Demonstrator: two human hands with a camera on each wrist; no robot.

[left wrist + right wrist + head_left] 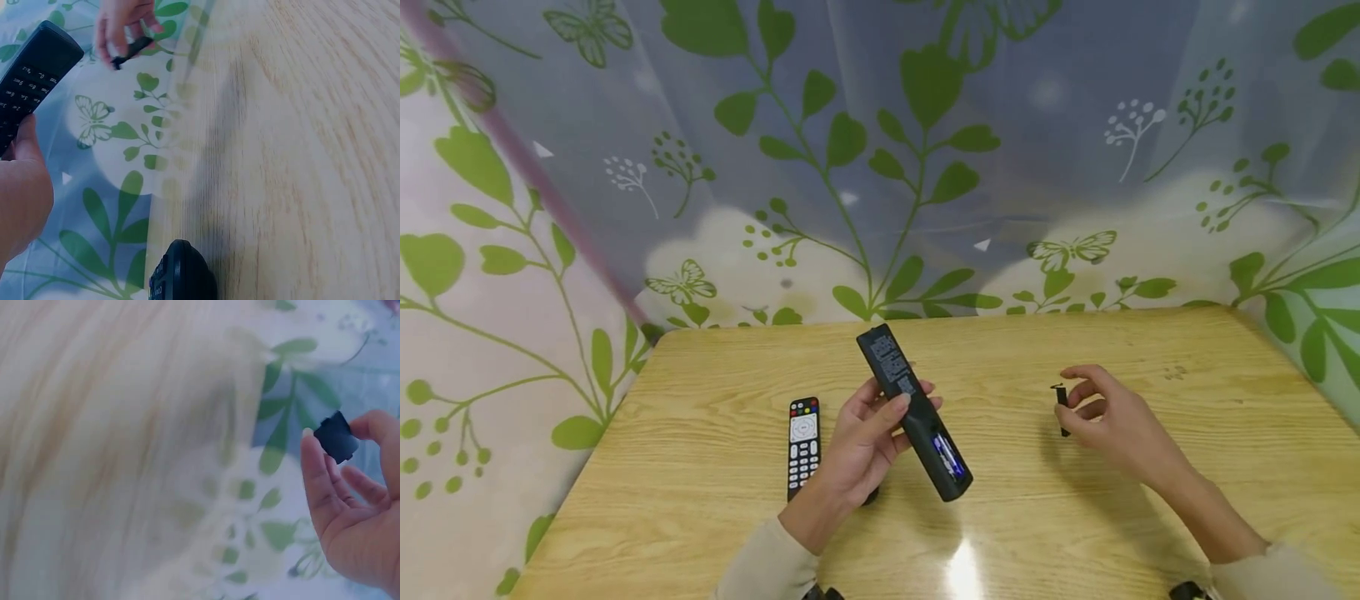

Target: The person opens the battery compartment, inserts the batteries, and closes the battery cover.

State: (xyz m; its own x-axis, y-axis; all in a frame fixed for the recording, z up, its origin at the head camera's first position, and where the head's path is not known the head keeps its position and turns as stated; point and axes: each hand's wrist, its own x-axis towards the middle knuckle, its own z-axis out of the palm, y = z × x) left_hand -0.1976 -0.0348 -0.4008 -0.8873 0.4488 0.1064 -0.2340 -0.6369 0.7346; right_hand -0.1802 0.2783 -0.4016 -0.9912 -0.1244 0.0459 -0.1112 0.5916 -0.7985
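My left hand [857,446] grips a black remote control [891,367], its printed back turned up in the head view and its keys showing in the left wrist view. Near its lower end the battery compartment [950,457] is uncovered, with batteries inside. Out to the right, above the table, my right hand [1116,429] pinches a small black battery cover [337,439] between thumb and fingers. The cover appears edge-on in the head view and is apart from the remote.
A second remote control [803,446] lies keys up on the wooden table [700,467], left of my left hand. Part of a dark object [871,497] shows beneath the left wrist, mostly hidden. A leaf-patterned curtain [865,208] hangs behind the table's far edge.
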